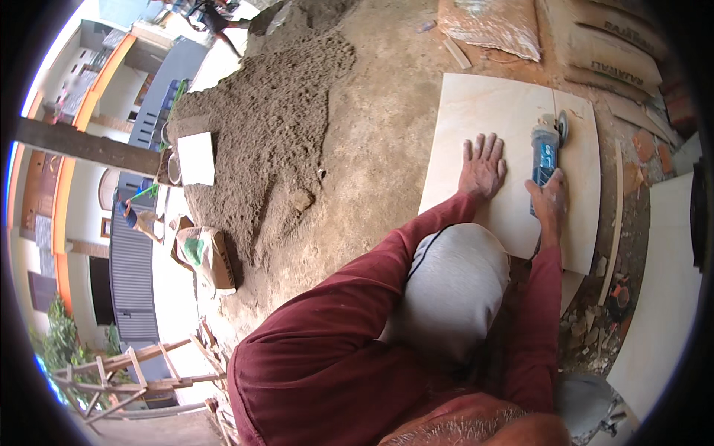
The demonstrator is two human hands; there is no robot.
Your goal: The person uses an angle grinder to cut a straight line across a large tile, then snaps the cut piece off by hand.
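A large pale, cream-veined tile (465,104) lies on the ground at the right, with a straight line running across it. My left hand (483,163) lies flat on the tile, fingers spread, left of that line. My right hand (549,193) grips the body of a blue angle grinder (545,149), whose disc (562,126) is toward the tile's far part, on or close to the line; I cannot tell whether it touches. My knee, in grey cloth (454,282), is at the tile's near edge.
Stacked sacks (610,44) and rubble are at the right, beside another tile (651,275). A sand heap (260,149), a bag (204,256) and a wooden frame (126,372) are at the left. Two other people (137,215), (212,22) are farther off.
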